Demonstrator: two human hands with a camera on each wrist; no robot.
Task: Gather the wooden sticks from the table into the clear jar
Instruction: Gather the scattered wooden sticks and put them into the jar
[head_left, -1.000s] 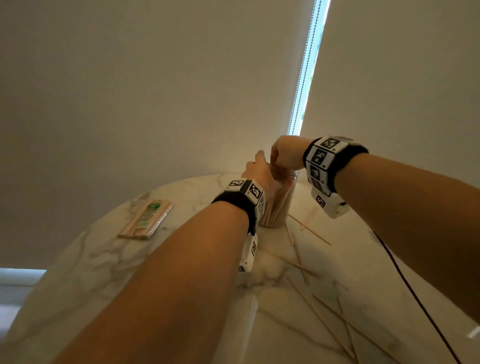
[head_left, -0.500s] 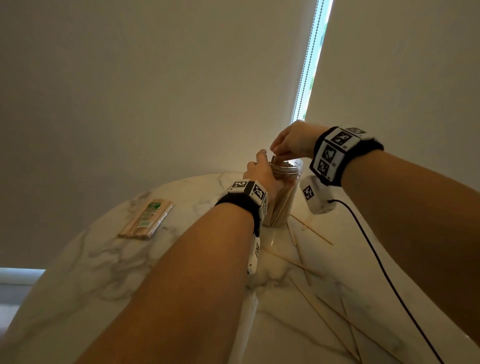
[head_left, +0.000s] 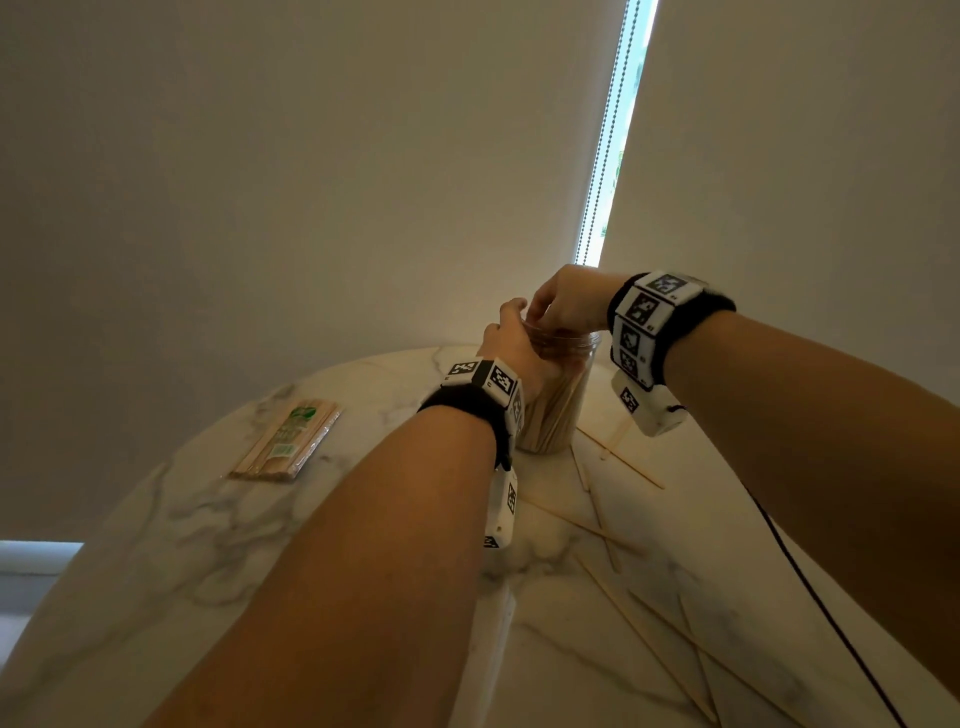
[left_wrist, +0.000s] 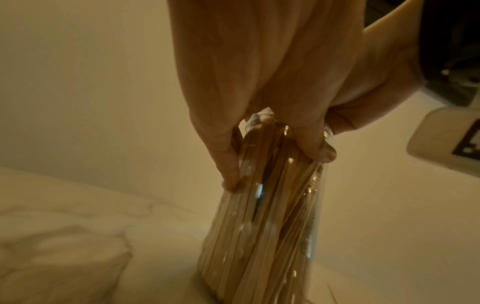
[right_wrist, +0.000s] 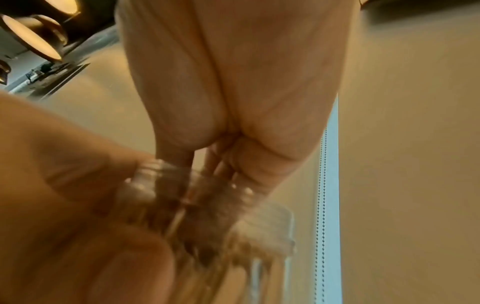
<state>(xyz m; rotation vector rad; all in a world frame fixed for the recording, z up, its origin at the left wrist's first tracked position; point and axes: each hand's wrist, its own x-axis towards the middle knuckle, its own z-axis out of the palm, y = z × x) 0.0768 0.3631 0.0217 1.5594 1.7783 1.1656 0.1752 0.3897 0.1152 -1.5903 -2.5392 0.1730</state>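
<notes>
Head view: left hand (head_left: 511, 353) grips jar (head_left: 558, 415); right hand (head_left: 563, 306), fingers curled, at its mouth.

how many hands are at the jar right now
2. The left hand grips the clear jar near its neck; the right hand is over its mouth, fingertips hidden.

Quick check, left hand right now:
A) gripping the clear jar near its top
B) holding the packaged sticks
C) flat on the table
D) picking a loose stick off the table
A: the left hand has its fingers wrapped around the upper part of the clear jar, which stands on the table full of wooden sticks.
</notes>
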